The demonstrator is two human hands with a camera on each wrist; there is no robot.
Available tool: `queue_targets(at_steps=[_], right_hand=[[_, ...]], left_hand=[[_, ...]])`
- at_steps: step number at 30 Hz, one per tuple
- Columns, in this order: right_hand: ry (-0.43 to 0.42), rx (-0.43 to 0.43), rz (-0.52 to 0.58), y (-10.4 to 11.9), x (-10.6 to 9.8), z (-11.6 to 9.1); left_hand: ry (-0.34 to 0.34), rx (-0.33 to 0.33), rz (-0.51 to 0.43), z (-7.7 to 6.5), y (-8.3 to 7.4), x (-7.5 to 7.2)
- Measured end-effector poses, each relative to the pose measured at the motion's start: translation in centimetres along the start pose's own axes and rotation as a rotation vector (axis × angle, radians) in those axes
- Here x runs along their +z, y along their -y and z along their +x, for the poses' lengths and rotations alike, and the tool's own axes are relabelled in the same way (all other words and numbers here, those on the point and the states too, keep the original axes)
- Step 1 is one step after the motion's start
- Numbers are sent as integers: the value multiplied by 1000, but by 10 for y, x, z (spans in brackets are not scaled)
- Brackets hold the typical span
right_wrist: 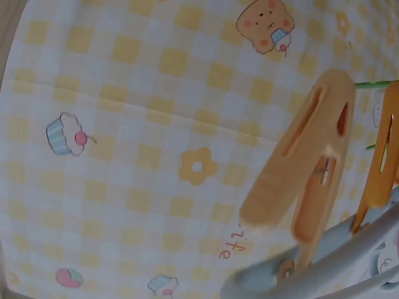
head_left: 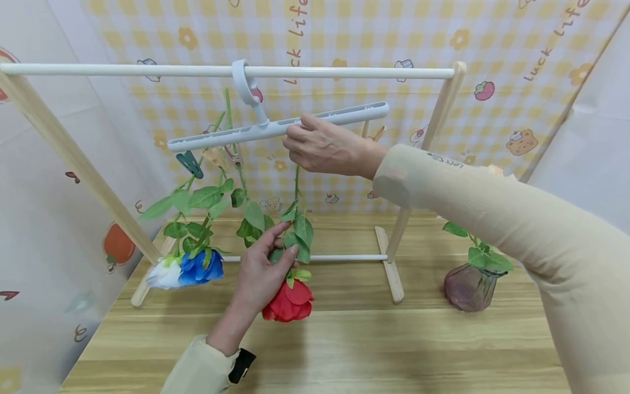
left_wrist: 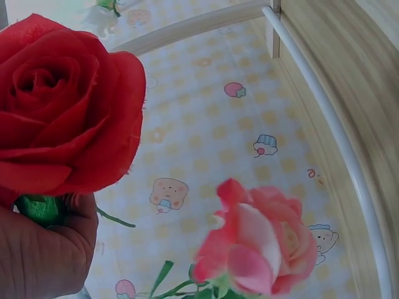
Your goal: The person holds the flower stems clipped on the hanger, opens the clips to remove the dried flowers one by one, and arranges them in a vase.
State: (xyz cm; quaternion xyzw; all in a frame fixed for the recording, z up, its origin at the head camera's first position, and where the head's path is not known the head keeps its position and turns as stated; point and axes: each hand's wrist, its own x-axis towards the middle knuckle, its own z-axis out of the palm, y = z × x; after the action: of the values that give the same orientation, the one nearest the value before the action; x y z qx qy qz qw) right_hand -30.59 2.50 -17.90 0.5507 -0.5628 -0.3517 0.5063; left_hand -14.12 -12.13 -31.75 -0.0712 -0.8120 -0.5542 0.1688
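Observation:
My left hand (head_left: 263, 271) holds the upside-down red rose (head_left: 289, 302) by its stem and leaves just above the bloom. In the left wrist view the left thumb lies by the green base below the petals. The rose's stem rises to my right hand (head_left: 325, 143), whose curled fingers lie against the pale blue clip hanger (head_left: 275, 128). I cannot tell what they pinch, since the hand covers it. The hanger tilts, right end higher. A beige clip (right_wrist: 299, 162) and an orange clip (right_wrist: 380, 149) show along it in the right wrist view.
A teal clip (head_left: 190, 164) hangs at the hanger's left, above blue (head_left: 202, 266) and white (head_left: 164, 273) flowers. A pink rose (left_wrist: 259, 240) hangs nearby. The rack's white rod (head_left: 344, 72) carries the hanger. A purple glass vase (head_left: 470, 287) with leafy stems stands right.

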Motion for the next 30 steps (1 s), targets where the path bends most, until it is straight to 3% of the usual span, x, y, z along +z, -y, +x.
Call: queue_targets(at_steps=[10, 23, 30], right_hand=[[60, 52, 381, 37, -8, -19], [-169, 104, 577, 83, -27, -43], [-184, 166, 639, 97, -38, -56]], left_hand=[[27, -8, -1, 0, -3, 3], [107, 28, 0, -13, -9, 1], [179, 72, 23, -15, -8, -2]])
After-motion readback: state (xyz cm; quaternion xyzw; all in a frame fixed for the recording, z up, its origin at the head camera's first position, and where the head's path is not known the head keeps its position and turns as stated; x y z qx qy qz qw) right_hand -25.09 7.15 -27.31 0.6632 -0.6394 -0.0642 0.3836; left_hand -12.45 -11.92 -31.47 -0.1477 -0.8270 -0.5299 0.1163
